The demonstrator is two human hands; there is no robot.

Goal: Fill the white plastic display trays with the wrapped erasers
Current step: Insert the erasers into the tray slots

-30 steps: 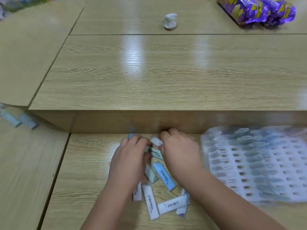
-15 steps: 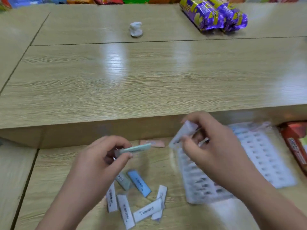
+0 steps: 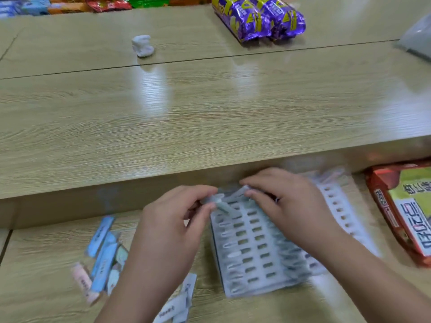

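1. At the far left of the lower tabletop [image 3: 42, 294], a heap of loose erasers [image 3: 102, 255] is smeared by motion blur. Blue, pink and pale wrappers show, but the print is unreadable and they cannot be counted.
2. Just to the right, white-labelled erasers [image 3: 173, 307] lie partly under the left forearm and are cut off by the bottom edge.
3. The left hand [image 3: 172, 227] reaches up from the bottom edge, back uppermost and wrist turned to the right. Its grip is clamped: thumb and forefinger pinch a green eraser [image 3: 222, 206] by one end. The free end tilts down over the far left corner of the front tray. Whether it touches the tray cannot be told.
4. The front tray [image 3: 251, 259] is white plastic and lies flat on the tabletop between the two forearms, with narrow slots in straight rows. Blur hides what any slot holds.
5. The right hand [image 3: 289, 206] lies back uppermost over the tray's far edge with its fingers curled. Its grip is closed, forefinger and thumb on a white eraser [image 3: 243, 190] of which only a soft-edged tip shows. The forearm covers the tray's right side.
6. A second tray [image 3: 335, 206] shows past the hand as a white strip with a line of holes; the rest is hidden.
7. A red packet [image 3: 403, 215] is cut off by the right edge.
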